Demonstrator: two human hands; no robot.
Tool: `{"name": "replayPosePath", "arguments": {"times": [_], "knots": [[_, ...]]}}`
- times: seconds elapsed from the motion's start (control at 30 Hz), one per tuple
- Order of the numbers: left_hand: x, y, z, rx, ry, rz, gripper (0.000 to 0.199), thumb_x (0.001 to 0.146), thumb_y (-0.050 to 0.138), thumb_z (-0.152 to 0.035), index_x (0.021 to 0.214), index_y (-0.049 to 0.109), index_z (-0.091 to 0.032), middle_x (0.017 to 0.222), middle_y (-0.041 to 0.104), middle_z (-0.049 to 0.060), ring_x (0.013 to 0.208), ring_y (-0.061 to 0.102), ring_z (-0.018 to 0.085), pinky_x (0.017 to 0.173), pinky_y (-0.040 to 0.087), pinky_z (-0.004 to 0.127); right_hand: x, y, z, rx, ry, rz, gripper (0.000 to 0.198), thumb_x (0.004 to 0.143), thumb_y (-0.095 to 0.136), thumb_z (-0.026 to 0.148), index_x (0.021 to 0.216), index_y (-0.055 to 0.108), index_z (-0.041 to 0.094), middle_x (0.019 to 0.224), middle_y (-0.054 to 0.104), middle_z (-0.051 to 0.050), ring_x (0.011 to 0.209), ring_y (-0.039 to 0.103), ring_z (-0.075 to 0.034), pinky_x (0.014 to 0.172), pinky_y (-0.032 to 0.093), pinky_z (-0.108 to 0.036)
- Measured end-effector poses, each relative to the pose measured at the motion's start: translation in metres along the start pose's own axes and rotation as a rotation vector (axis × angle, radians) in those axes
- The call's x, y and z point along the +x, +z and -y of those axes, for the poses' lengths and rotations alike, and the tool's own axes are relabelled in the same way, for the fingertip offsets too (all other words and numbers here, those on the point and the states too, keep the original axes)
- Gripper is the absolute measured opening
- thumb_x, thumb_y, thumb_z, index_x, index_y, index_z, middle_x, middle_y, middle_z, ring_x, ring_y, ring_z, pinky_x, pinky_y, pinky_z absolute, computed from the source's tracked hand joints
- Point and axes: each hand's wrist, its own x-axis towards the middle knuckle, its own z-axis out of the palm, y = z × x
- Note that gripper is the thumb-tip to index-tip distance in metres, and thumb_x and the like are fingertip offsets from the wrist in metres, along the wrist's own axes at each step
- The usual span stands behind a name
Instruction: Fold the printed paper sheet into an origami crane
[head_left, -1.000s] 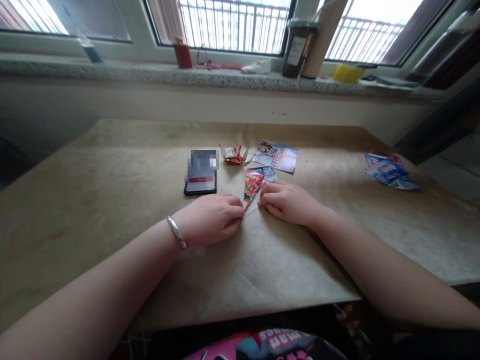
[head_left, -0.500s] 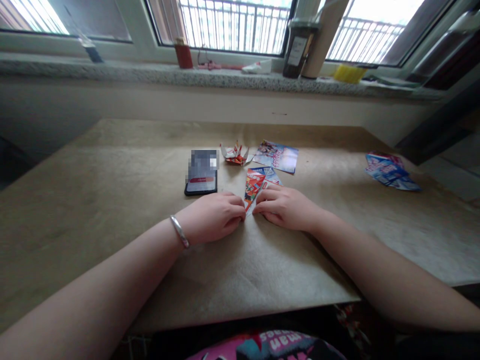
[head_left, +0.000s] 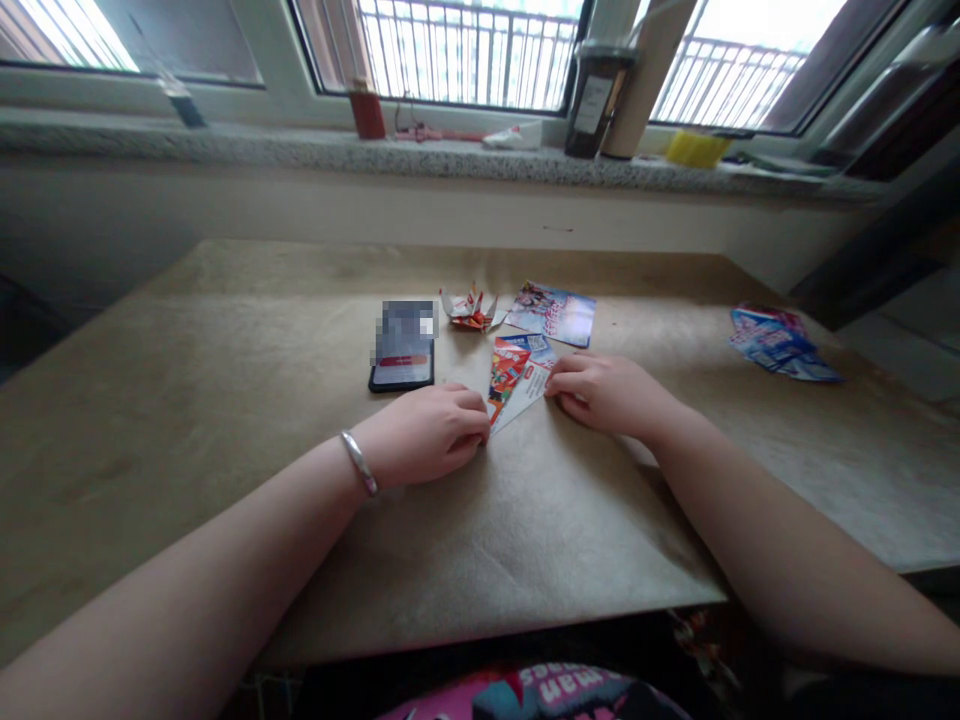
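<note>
A printed sheet of paper [head_left: 532,382], folded into a kite-like shape, lies on the table with an orange flap at its left and a white side at its right. My left hand [head_left: 433,432], with a silver bangle at the wrist, is closed on the paper's near pointed corner. At the right corner, the bent fingers of my right hand [head_left: 609,392] pinch the paper's edge. Just beyond it sits a folded paper crane [head_left: 472,312], red and white. Behind to the right lies a flat printed sheet [head_left: 556,314].
A phone [head_left: 403,362] lies left of the paper, its screen partly blurred. Several blue printed sheets [head_left: 784,345] are piled at the table's far right. Along the windowsill [head_left: 270,152] stand a red container [head_left: 367,115], a dark lidded cup [head_left: 595,100] and a yellow object [head_left: 697,149].
My right hand has moved right and slightly away along the paper's edge, uncovering more of its white side. My left hand has stayed at the near corner.
</note>
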Motion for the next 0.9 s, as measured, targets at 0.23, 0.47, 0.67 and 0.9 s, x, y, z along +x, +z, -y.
{"name": "replayPosePath", "arguments": {"times": [0.23,0.47,0.67,0.9], "knots": [[0.0001,-0.0006,-0.0020,0.002,0.000,0.004,0.021,0.086,0.045,-0.018,0.082,0.066,-0.017,0.088,0.062,0.006,0.082,0.055,0.016,0.076,0.045,0.027,-0.0018,-0.0046,-0.0031,-0.117,0.178,0.076,0.026,0.083,0.045,0.021,0.094,0.068,0.026,0.097,0.068,-0.002,0.082,0.063,-0.018,0.059,0.039,-0.027],[0.0002,0.0018,-0.0004,0.010,0.006,-0.009,0.022,0.087,0.045,-0.020,0.083,0.066,-0.017,0.088,0.062,0.006,0.082,0.056,0.016,0.076,0.045,0.027,-0.0011,-0.0055,-0.0017,-0.151,0.304,0.092,0.026,0.082,0.044,0.021,0.088,0.069,0.024,0.098,0.069,-0.003,0.088,0.062,-0.020,0.060,0.041,-0.028],[0.0021,0.0035,0.0033,-0.018,-0.002,-0.024,0.023,0.087,0.044,-0.020,0.085,0.067,-0.016,0.088,0.064,0.006,0.083,0.058,0.015,0.077,0.046,0.027,-0.0008,-0.0056,0.0003,-0.194,0.338,0.059,0.028,0.086,0.040,0.024,0.088,0.069,0.022,0.101,0.068,-0.005,0.094,0.060,-0.023,0.062,0.042,-0.030],[0.0013,0.0046,0.0041,-0.043,0.006,-0.049,0.021,0.087,0.046,-0.018,0.086,0.067,-0.018,0.089,0.066,0.004,0.084,0.059,0.015,0.079,0.046,0.027,0.0006,-0.0009,0.0013,-0.126,0.379,0.046,0.025,0.086,0.044,0.030,0.089,0.067,0.021,0.098,0.068,-0.005,0.092,0.061,-0.021,0.069,0.043,-0.030]]}}
